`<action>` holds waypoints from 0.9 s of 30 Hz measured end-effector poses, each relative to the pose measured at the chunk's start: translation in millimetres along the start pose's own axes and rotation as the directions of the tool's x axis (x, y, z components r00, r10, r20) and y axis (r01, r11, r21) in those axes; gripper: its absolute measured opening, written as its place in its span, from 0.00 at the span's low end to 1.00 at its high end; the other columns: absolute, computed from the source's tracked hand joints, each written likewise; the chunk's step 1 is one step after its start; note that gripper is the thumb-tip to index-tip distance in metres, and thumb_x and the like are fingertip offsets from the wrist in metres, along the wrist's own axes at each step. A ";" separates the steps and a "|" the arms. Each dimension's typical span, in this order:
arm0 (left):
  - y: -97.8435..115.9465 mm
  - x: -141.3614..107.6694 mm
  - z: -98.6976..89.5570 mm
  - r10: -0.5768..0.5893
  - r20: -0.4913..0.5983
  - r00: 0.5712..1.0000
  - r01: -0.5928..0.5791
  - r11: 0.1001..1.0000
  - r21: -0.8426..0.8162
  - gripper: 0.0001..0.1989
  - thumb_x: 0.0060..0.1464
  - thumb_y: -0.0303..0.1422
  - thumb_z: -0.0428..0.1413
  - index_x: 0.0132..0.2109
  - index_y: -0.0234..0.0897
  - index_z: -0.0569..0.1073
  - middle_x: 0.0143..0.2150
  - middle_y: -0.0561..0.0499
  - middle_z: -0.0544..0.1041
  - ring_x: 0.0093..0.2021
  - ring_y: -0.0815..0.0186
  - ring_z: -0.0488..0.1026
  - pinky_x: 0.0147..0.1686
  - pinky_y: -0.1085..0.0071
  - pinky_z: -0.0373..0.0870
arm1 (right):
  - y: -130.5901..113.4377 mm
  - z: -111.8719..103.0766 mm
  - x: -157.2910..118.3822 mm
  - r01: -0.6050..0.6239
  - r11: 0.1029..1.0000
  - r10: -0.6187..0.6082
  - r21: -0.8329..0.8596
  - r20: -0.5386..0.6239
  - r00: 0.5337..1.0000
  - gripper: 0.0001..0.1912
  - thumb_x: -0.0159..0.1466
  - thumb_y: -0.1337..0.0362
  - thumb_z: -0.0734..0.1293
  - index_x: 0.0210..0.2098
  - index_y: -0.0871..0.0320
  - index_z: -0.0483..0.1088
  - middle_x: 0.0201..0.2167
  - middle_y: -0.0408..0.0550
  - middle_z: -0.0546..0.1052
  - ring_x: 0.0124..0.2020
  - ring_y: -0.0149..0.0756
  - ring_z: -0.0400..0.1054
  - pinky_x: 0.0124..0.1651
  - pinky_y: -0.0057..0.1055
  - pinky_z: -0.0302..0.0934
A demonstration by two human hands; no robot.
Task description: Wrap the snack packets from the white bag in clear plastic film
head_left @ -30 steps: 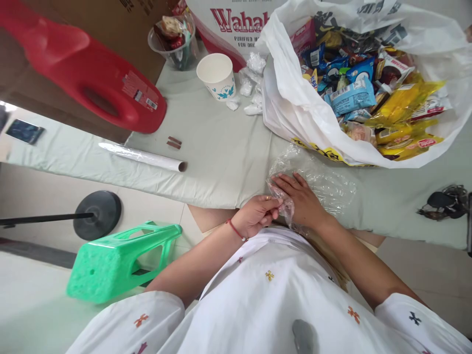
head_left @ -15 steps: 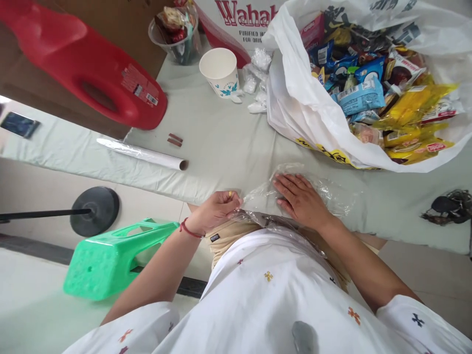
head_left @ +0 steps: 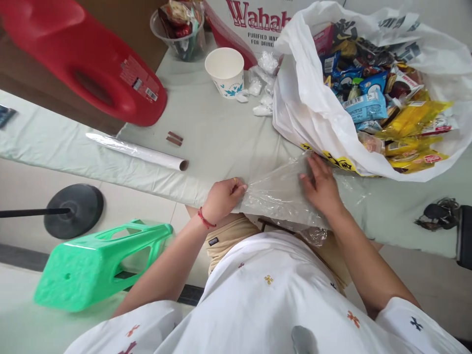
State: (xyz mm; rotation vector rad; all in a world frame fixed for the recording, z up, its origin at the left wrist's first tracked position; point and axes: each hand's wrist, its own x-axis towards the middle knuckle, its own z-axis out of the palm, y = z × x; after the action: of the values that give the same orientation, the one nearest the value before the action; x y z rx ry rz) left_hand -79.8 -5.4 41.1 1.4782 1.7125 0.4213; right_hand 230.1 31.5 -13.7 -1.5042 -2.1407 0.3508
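Clear plastic film (head_left: 275, 191) lies along the counter's (head_left: 217, 132) front edge, drawn fairly flat between the hands, its remainder crumpled and overhanging. The left hand (head_left: 224, 199) pinches one end; the right hand (head_left: 323, 191) rests on it, fingers apart.

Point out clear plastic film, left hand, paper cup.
Clear plastic film (head_left: 278, 191), head view: part between hands.
Left hand (head_left: 223, 197), head view: middle of hand.
Paper cup (head_left: 225, 85), head view: outer wall.

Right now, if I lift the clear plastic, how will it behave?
The plastic is probably floppy: creases fan from the left hand and it sags past the table edge. Being thin and see-through, it's likely light. Its gloss suggests it may slip.
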 end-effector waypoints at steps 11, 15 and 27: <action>13.9 5.1 -9.2 0.025 0.107 0.994 -0.055 0.958 0.282 0.12 0.63 0.40 0.55 0.32 0.42 0.69 0.28 0.51 0.73 0.29 0.60 0.68 0.32 0.67 0.55 | -11.7 0.8 -29.6 -0.031 0.984 0.016 -0.173 -0.087 0.996 0.27 0.75 0.60 0.58 0.70 0.63 0.65 0.72 0.64 0.64 0.76 0.56 0.53 0.73 0.61 0.55; 45.2 18.1 -8.8 0.165 -0.077 0.983 -0.132 0.936 0.326 0.12 0.66 0.36 0.49 0.38 0.38 0.74 0.40 0.45 0.77 0.39 0.59 0.74 0.40 0.65 0.65 | -12.0 0.9 -33.6 -0.035 0.983 0.024 -0.178 -0.061 0.998 0.26 0.76 0.62 0.57 0.70 0.63 0.66 0.73 0.62 0.64 0.76 0.53 0.54 0.74 0.58 0.55; 104.4 47.5 78.7 0.220 0.155 0.963 -0.267 0.854 0.447 0.20 0.74 0.38 0.44 0.45 0.35 0.78 0.44 0.41 0.83 0.44 0.56 0.79 0.38 0.65 0.65 | -14.5 -1.7 -33.1 -0.034 0.989 0.026 -0.141 -0.062 0.998 0.26 0.76 0.63 0.57 0.69 0.65 0.66 0.71 0.64 0.67 0.74 0.54 0.56 0.73 0.58 0.57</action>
State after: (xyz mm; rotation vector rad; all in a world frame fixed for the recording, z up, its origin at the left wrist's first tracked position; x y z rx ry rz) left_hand 49.3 45.9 49.7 2.0422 1.6187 0.0582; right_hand 228.2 -4.6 -13.6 -1.6054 -2.1365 0.1644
